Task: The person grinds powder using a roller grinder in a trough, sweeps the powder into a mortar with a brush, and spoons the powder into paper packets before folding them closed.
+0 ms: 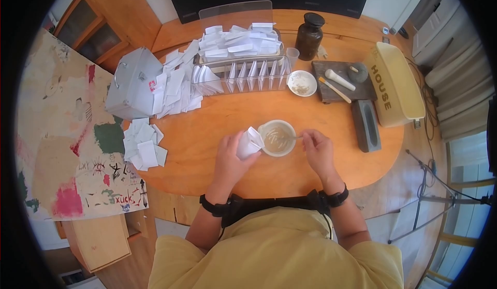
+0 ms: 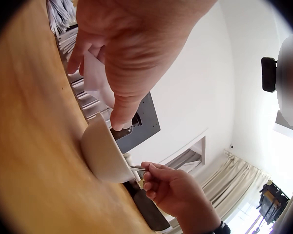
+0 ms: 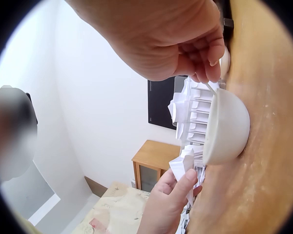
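A white bowl (image 2: 101, 153) stands on the table, with a beige, streaked substance (image 1: 278, 140) inside. My left hand (image 1: 231, 155) holds an opened white paper packet (image 1: 249, 144) tilted toward the bowl, its mouth right at the left rim. The thumb runs along the packet's near side in the right wrist view. Opposite, my right hand (image 1: 317, 152) pinches a thin metal handle (image 2: 138, 168) between thumb and fingers. That handle slants over the right rim into the bowl; its far end is hard to make out in the substance.
Paper packets (image 1: 178, 84) lie heaped at the left, near a silver case (image 1: 133, 82) and a clear divided rack (image 1: 282, 82). Behind the bowl are a small white dish (image 1: 302, 72), a dark jar (image 1: 309, 38) and a dark slab (image 1: 336, 93) with a pestle (image 1: 340, 80) and brush (image 1: 334, 89).
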Motion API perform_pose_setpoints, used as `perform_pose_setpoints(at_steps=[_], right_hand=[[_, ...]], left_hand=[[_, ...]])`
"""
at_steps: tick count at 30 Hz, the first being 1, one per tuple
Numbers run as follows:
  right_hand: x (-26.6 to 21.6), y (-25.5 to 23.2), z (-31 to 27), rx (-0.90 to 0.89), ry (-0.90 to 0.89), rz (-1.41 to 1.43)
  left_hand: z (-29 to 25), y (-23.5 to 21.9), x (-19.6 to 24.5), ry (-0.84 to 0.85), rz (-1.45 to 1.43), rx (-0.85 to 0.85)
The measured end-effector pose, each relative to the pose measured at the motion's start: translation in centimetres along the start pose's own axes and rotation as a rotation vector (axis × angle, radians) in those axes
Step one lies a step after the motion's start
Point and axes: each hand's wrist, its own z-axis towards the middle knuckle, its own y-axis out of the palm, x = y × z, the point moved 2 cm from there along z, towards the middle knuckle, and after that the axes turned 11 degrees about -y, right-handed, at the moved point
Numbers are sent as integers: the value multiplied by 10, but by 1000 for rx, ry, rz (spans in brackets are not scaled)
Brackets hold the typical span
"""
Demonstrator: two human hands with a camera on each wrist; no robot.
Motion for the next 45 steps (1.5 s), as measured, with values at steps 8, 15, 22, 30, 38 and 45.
perform_pose_setpoints(at_steps=[8, 15, 22, 30, 38, 45], right_hand=[[13, 12, -6, -35, 255, 345], [14, 6, -5, 34, 333, 542], [-21, 9, -2, 14, 184, 545], [-57, 13, -9, -179, -305, 96], [-26, 1, -6, 55, -18, 209], [-17, 2, -9, 45, 64, 169]], left_hand=[[0, -1, 0, 8, 4, 0], [0, 1, -2, 20, 25, -1], [-4, 8, 5, 39, -6, -8], [-6, 10, 6, 47, -23, -10], [-4, 7, 3, -70, -221, 104], [3, 8, -9, -137, -348, 132]])
